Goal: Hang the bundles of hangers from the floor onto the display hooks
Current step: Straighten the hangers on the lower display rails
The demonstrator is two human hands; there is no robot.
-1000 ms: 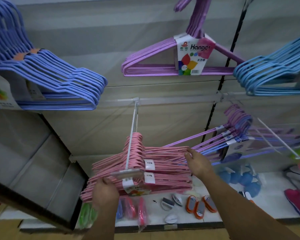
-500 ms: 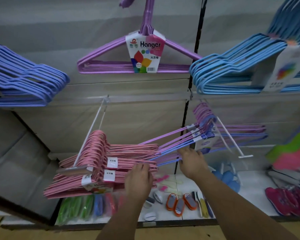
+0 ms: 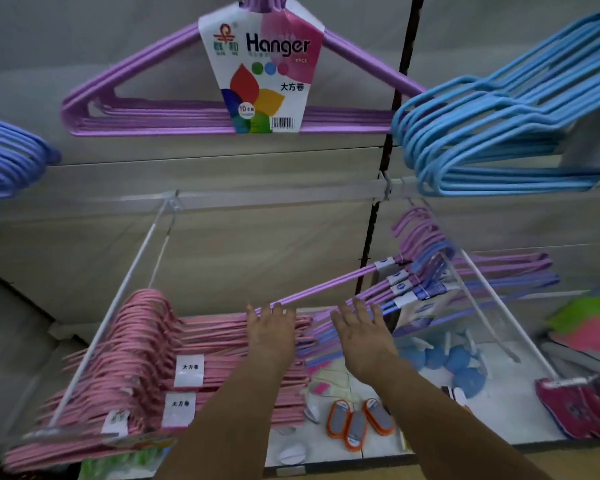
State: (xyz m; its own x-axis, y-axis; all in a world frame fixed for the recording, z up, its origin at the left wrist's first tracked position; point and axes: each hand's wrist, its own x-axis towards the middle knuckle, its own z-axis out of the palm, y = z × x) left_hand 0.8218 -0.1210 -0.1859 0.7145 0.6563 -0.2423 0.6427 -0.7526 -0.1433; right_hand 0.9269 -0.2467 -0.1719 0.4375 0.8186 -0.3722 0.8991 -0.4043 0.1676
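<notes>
Since the earlier frame, the left hand [image 3: 271, 336] was moved right off the hung pink hangers [image 3: 142, 351]; both hands, the right hand [image 3: 362, 332] included, were spread open, nothing gripped. Floor bundles were unseen.

White bottom shelf [image 3: 520, 415] runs across 5–6 o'clock. On it: three orange-rimmed oval brushes with grey centres [image 3: 359, 421] at 6 o'clock, fanned out and touching each other. White round pads [image 3: 292, 454] just left of them, near the shelf front edge. Pale yellow and pink packets [image 3: 329, 379] behind the brushes. Blue rounded plastic items [image 3: 459, 363] at 4 o'clock, blurred, type unclear. Magenta flat packs [image 3: 582, 408] at far 4 o'clock. Green packaged items [image 3: 118, 462] at 7 o'clock, half hidden. Grey back panel [image 3: 257, 244] with a black vertical upright [image 3: 388, 150] at 1 o'clock.
</notes>
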